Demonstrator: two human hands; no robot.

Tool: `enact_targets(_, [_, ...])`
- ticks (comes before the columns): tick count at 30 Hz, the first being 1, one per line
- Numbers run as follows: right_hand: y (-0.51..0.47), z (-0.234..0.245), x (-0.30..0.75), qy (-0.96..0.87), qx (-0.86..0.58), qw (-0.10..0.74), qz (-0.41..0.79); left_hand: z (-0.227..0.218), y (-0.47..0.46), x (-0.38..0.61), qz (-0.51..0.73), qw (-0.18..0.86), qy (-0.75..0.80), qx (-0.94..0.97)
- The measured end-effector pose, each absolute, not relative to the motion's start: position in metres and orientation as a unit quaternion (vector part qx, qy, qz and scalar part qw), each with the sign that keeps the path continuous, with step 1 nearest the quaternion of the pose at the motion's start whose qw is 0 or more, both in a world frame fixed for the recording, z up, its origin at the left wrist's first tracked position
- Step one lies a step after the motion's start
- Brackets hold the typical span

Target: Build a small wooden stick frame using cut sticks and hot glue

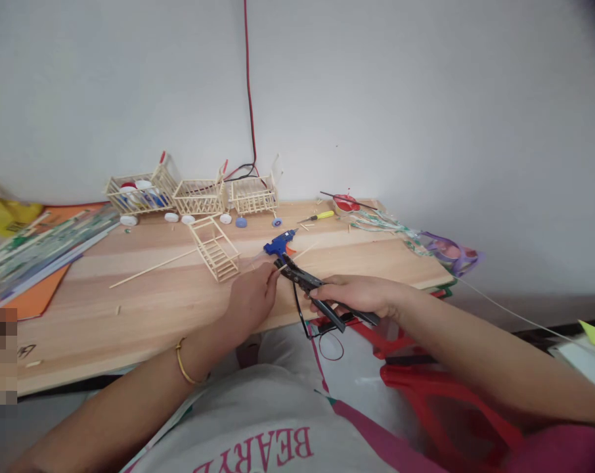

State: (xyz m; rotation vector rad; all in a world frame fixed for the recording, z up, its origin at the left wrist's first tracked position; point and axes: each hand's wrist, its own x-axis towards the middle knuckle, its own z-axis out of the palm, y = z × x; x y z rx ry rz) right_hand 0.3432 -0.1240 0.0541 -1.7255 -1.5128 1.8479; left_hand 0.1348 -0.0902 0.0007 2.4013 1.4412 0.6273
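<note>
My right hand [359, 295] is closed round the black handles of a pair of cutting pliers [305, 282], whose jaws point left. My left hand [252, 299] pinches a thin wooden stick [302, 252] and holds it at the pliers' jaws. Both hands hover over the near edge of a wooden board [130, 302]. A blue glue gun [279, 242] lies just beyond the jaws. A small stick-built frame [215, 248] lies on the board to the left of the glue gun.
Three stick-built carts with bottle-cap wheels [194, 195] stand at the board's back edge below a red and black cable [249, 98]. A long skewer [152, 268], a yellow screwdriver [320, 216], papers [36, 253] at left and a red plastic object [425, 387] by my lap.
</note>
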Motion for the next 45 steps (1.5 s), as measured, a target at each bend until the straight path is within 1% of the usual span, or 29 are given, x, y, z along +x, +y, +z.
enact_targets(5, [-0.135, 0.054, 0.338, -0.547, -0.561, 0.128, 0.608, 0.006, -0.092, 0.133, 0.282, 0.231, 0.487, 0.794])
enact_targets(8, [-0.137, 0.056, 0.336, -0.577, -0.554, 0.140, 0.584, 0.009, -0.093, 0.133, 0.302, 0.258, 0.483, 0.781])
enact_targets(19, [-0.137, 0.051, 0.336, -0.623, -0.539, 0.144, 0.548, 0.016, -0.093, 0.135, 0.316, 0.274, 0.488, 0.766])
enact_targets(29, [-0.136, 0.051, 0.334, -0.624, -0.533, 0.154, 0.550, 0.017, -0.091, 0.136, 0.314, 0.286, 0.494, 0.759])
enact_targets(38, [-0.136, 0.037, 0.338, -0.587, -0.531, 0.173, 0.586, 0.016, -0.090, 0.137, 0.313, 0.298, 0.498, 0.752])
enact_targets(45, [-0.136, 0.035, 0.340, -0.592, -0.531, 0.175, 0.580, 0.016, -0.090, 0.137, 0.315, 0.297, 0.491, 0.756])
